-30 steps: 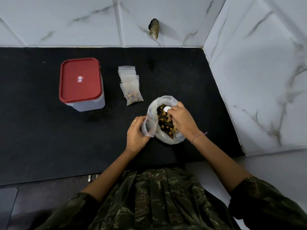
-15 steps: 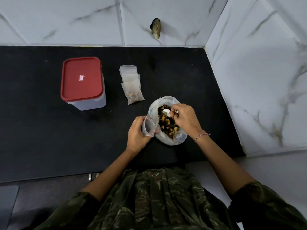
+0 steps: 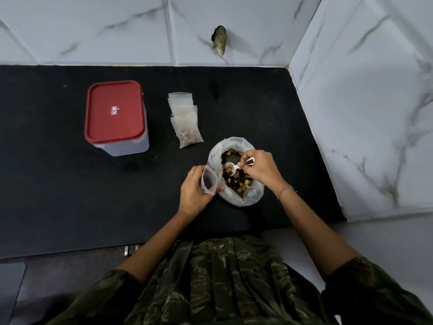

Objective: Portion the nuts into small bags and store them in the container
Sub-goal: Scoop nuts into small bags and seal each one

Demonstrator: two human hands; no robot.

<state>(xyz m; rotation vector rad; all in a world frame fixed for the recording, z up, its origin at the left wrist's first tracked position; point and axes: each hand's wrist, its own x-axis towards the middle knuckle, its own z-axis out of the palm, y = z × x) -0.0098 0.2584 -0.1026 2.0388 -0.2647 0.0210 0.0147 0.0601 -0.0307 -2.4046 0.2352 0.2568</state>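
A large clear plastic bag (image 3: 234, 195) full of brown nuts (image 3: 236, 181) sits open on the black counter (image 3: 58, 195). My right hand (image 3: 260, 170) holds a small white spoon (image 3: 232, 167) by its handle, with the bowl resting on the nuts inside the bag. My left hand (image 3: 194, 193) grips a small empty zip bag (image 3: 208, 180) with its mouth held open, right against the big bag's left side. Farther back lies a short stack of small zip bags (image 3: 185, 120); the nearest one holds some nuts. A clear container with a red lid (image 3: 116, 113) stands shut at the left.
White marble-tiled walls (image 3: 363, 113) close the counter at the back and on the right. A dark stub (image 3: 219, 39) sticks out of the back wall. The counter's front edge runs just before my camouflage-patterned clothing (image 3: 222, 282).
My right hand has shifted its grip along the spoon's handle and drawn slightly right; the spoon's bowl now lies in plain sight on the nuts. The left hand and the small bag have held still.
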